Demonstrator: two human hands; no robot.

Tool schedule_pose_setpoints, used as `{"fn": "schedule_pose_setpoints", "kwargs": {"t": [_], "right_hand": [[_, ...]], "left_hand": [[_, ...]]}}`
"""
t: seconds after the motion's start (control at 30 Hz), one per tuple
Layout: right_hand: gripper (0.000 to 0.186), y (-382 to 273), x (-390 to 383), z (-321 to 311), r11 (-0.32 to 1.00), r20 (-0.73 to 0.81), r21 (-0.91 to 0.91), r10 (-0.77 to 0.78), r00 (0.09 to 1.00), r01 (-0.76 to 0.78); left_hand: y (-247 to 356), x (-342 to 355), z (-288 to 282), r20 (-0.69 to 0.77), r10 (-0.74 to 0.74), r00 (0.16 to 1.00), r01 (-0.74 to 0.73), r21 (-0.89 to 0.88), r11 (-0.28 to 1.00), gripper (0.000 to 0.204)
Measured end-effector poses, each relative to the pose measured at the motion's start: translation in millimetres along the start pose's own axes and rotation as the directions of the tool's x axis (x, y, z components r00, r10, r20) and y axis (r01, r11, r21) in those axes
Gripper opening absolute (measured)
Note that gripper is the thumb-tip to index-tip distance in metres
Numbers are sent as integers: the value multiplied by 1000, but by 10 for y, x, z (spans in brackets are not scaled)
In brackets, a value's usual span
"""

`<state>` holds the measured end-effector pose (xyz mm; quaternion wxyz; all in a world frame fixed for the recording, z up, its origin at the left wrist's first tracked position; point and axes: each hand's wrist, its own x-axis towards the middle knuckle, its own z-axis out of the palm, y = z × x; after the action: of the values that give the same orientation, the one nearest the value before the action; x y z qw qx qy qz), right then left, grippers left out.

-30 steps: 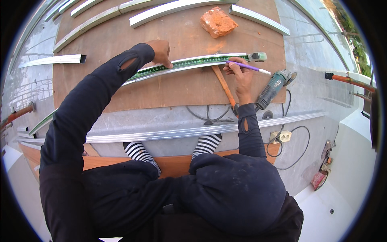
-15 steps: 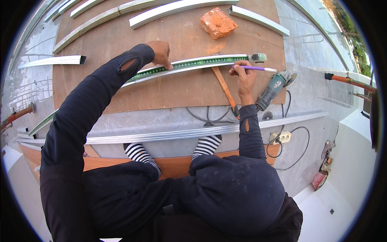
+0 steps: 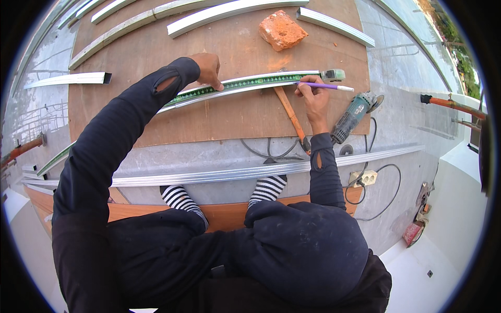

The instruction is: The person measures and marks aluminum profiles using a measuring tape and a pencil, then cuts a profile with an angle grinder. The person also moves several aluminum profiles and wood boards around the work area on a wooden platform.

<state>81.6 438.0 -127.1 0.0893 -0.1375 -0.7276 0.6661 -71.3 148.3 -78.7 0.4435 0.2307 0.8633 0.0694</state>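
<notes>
My left hand (image 3: 207, 70) has curled fingers on the green tape measure (image 3: 240, 83), laid along a silver metal channel (image 3: 206, 102) on a brown board (image 3: 209, 125); the tape's case (image 3: 334, 75) sits at the channel's right end. My right hand (image 3: 315, 104) grips a purple-and-white pen (image 3: 329, 86), its left end at the channel's lower edge. Below the channel lies a hammer with an orange handle (image 3: 289, 112). An angle grinder (image 3: 352, 115) rests right of my right hand.
An orange brick chunk (image 3: 282, 28) and metal profiles (image 3: 229, 11) lie farther back. A long silver strip (image 3: 219, 175) crosses before my striped socks. A socket strip (image 3: 365, 177) with cables sits at right. Orange-handled pipes (image 3: 451, 103) stand at the right edge.
My right hand has shifted slightly right, and the pen has swung to lie more level. My left hand stays in place on the tape.
</notes>
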Motion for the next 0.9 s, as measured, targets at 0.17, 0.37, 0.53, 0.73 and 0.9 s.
{"fn": "schedule_pose_setpoints", "kwargs": {"t": [0.17, 0.37, 0.53, 0.73, 0.9], "right_hand": [[10, -32, 6, -11, 993, 12, -113, 27, 1000, -25], [10, -54, 1, -10, 991, 5, -130, 12, 1000, -11], [11, -52, 5, 0, 992, 26, -122, -17, 1000, 20], [12, 3, 27, 50, 987, 54, -145, -62, 997, 69], [12, 11, 36, 58, 978, 77, -196, -62, 995, 76]], "left_hand": [[-13, -12, -12, 3, 23, 1000, -23, 10, 1000, 37], [-4, 1, 2, -5, -6, 1000, 6, 4, 1000, 37], [-13, 1, -3, 3, 4, 1000, -4, -2, 1000, 38], [1, -8, -10, -5, 17, 1000, -17, -12, 1000, 38], [-12, 0, 4, -1, 4, 1000, -4, -11, 1000, 37]]}}
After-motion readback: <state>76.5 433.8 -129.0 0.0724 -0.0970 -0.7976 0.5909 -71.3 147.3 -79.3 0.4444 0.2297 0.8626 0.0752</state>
